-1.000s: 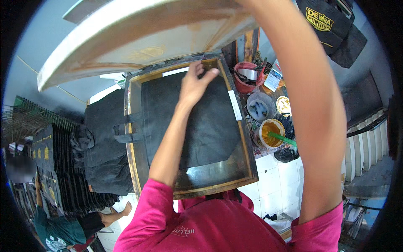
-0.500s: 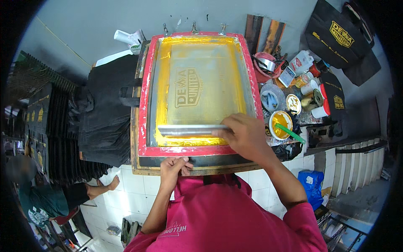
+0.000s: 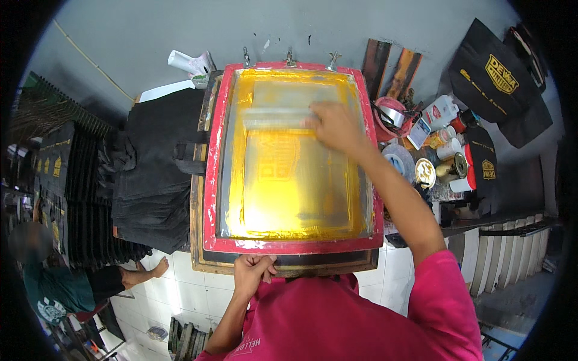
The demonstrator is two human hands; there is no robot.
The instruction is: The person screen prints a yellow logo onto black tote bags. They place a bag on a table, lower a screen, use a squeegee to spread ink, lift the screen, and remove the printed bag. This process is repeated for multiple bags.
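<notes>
A screen-printing frame (image 3: pixel 292 245) with red edges lies before me, its mesh (image 3: pixel 325 186) coated with shiny yellow ink, thickest along the borders. A shield-shaped design with lettering shows faintly through the mesh. My right hand (image 3: pixel 338 127) is closed around the right end of a long, pale squeegee (image 3: pixel 274 119), blurred by motion, which lies crosswise over the far part of the mesh. At the frame's near edge, left of the middle, my left hand (image 3: pixel 253 275) has its fingers curled; what they pinch, if anything, is hidden. Black material (image 3: pixel 328 259) shows beneath the frame on a wood-edged board (image 3: pixel 349 269).
Metal hinge clamps (image 3: pixel 290 56) stand at the frame's far edge. Black bags (image 3: pixel 153 144) are stacked to the left. At the right are a pink bucket (image 3: pixel 385 130), ink tubs (image 3: pixel 425 172), jars and bottles. Another person's leg (image 3: pixel 141 277) shows at the lower left.
My right hand has moved the squeegee from the near end of the mesh to the far part. Yellow ink now covers the design more brightly. My left hand stays at the near edge.
</notes>
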